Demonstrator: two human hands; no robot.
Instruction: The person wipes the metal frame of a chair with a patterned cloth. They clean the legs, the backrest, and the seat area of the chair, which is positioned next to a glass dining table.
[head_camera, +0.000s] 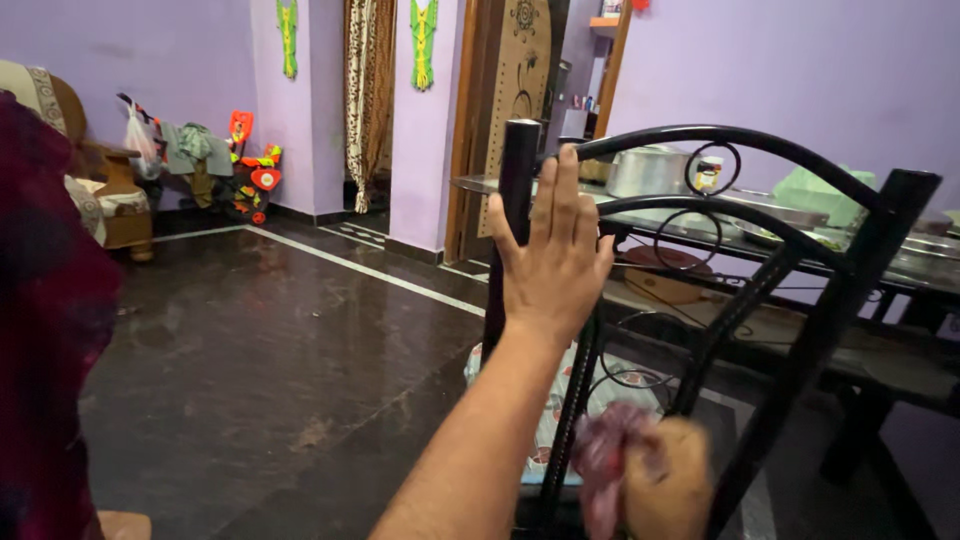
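Left hand rests flat and open against the black metal chair back by the glass table; right hand, low and blurred, is closed around a pinkish cloth. Pushing hard while wiping could tip the chair against the table.

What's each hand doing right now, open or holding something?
Left hand: open, fingers straight, palm against the black metal chair at its post.
Right hand: closed, holding a pinkish cloth low by the chair frame; blurred.
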